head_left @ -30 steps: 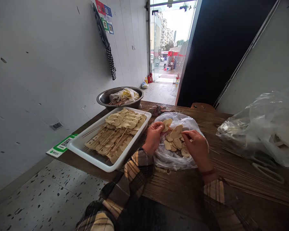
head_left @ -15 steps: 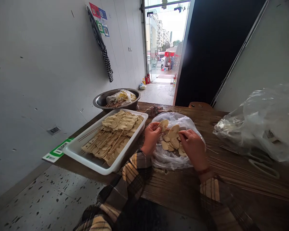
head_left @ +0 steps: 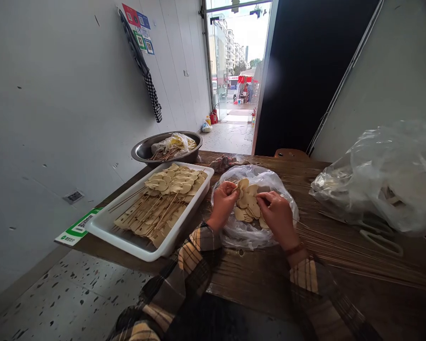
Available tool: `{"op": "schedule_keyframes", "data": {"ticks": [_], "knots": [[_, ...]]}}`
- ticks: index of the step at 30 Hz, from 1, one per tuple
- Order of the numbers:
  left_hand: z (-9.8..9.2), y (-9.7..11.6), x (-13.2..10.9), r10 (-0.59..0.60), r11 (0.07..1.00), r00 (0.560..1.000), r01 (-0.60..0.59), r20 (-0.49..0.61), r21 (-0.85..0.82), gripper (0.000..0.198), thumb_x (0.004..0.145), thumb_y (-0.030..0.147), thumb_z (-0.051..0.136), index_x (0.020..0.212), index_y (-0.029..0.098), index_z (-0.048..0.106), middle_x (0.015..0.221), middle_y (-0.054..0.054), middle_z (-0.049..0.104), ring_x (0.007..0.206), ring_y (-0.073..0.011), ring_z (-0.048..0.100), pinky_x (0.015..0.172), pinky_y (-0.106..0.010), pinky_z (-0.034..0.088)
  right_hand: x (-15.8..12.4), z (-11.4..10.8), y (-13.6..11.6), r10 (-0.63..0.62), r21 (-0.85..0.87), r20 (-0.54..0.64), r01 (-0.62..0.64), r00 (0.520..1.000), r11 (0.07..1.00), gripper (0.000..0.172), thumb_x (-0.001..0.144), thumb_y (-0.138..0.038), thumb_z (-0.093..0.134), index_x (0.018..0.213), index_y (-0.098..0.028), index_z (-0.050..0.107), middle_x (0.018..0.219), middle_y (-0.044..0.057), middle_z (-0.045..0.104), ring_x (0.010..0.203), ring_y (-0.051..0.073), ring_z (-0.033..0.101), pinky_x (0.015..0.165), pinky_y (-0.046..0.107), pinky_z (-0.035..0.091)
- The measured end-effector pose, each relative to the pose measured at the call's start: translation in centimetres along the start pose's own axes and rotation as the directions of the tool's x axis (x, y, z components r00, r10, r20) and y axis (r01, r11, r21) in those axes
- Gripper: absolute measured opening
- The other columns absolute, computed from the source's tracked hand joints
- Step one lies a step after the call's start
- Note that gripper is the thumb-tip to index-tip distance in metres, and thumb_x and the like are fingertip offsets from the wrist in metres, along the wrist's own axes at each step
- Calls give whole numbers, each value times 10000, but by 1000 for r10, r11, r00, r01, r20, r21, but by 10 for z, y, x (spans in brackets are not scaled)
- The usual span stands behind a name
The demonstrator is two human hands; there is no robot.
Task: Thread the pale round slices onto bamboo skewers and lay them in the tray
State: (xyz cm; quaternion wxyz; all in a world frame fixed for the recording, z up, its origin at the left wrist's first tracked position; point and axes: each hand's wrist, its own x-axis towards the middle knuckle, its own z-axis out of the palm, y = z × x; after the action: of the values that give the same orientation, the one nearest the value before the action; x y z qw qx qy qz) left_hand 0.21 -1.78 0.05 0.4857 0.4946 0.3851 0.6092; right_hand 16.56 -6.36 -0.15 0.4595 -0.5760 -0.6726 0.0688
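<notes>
My left hand (head_left: 225, 201) pinches a pale, flat, round-edged slice (head_left: 243, 183) between thumb and fingertips. Facing it, my right hand (head_left: 277, 213) is closed in a pinch on a thin wooden skewer (head_left: 301, 223), whose end sticks out past the hand on the right; its tip is hidden among the slices. Both hands are over a clear plastic bag (head_left: 241, 239) spread open around a pile of loose slices (head_left: 246, 213). Left of them stands a white tray (head_left: 147, 255) holding many skewered slices (head_left: 170, 182), with sticks laid lengthwise.
Behind the tray sits a metal basin (head_left: 138, 152) with skewers and a plastic bag. Loose skewers (head_left: 348, 258) lie across the wooden table's right side, near scissors (head_left: 383, 241) and a large clear bag (head_left: 383, 175). A green-and-white code card (head_left: 74, 229) lies at the left corner.
My right hand has moved left, closer to my left hand, and the skewer has shifted with it. The whole view has moved slightly; the tray and basin stay in place.
</notes>
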Motion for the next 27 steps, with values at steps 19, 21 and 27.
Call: {"op": "schedule_keyframes", "data": {"ticks": [19, 21, 27], "knots": [[-4, 13, -1, -117, 990, 980, 129, 162, -63, 298, 646, 349, 824, 783, 131, 673, 646, 19, 587, 563, -76, 461, 528, -193, 358, 4, 5, 3, 81, 231, 15, -82, 997, 969, 202, 849, -330, 580, 861, -205, 739, 908, 69, 746, 850, 234, 677, 792, 372, 509], [-3, 14, -2, -107, 993, 983, 114, 146, -38, 277, 658, 339, 810, 773, 137, 660, 605, 33, 554, 528, -71, 436, 499, -193, 334, 4, 6, 4, 79, 241, 17, -80, 997, 967, 203, 846, -331, 581, 858, -205, 739, 906, 71, 748, 849, 234, 679, 788, 372, 515], [-1, 10, -3, -120, 991, 987, 126, 106, -51, 277, 658, 346, 802, 788, 146, 661, 627, 30, 580, 529, -83, 479, 495, -204, 371, 3, 7, 3, 76, 263, 17, -78, 997, 962, 209, 839, -340, 581, 820, -202, 736, 871, 71, 750, 814, 227, 681, 753, 359, 524]]}}
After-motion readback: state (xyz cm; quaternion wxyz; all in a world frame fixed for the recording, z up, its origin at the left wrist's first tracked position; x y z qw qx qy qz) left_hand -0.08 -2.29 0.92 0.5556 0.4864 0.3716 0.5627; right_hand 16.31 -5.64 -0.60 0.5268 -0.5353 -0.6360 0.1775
